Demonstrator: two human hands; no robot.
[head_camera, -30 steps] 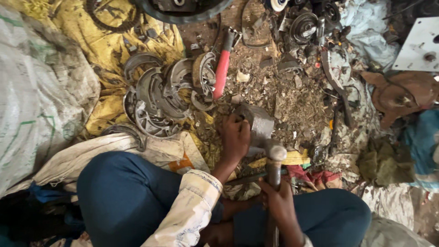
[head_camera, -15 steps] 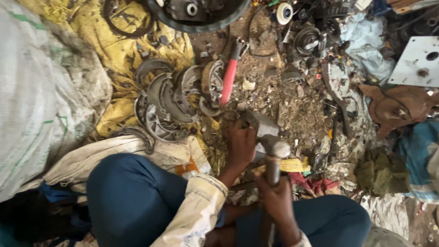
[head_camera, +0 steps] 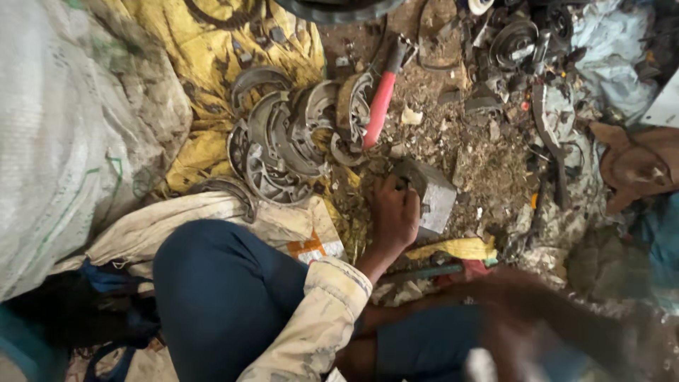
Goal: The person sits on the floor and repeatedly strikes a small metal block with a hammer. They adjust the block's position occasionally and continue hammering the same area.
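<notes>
My left hand rests on the near side of a grey metal block that sits on the dirt floor, fingers curled over its edge. My right hand is a dark motion blur low at the right, above my blue trouser leg. A pale smear below it looks like the head of the hammer it grips, with the handle lost in the blur.
A pile of curved grey metal shoes lies left of the block, with a red-handled tool beside it. A woven sack, yellow cloth, a green rod and scattered engine scrap surround me.
The right hand with the hammer has dropped back from over the block toward my lap and is now blurred. The left hand stays on the block. The view has moved closer.
</notes>
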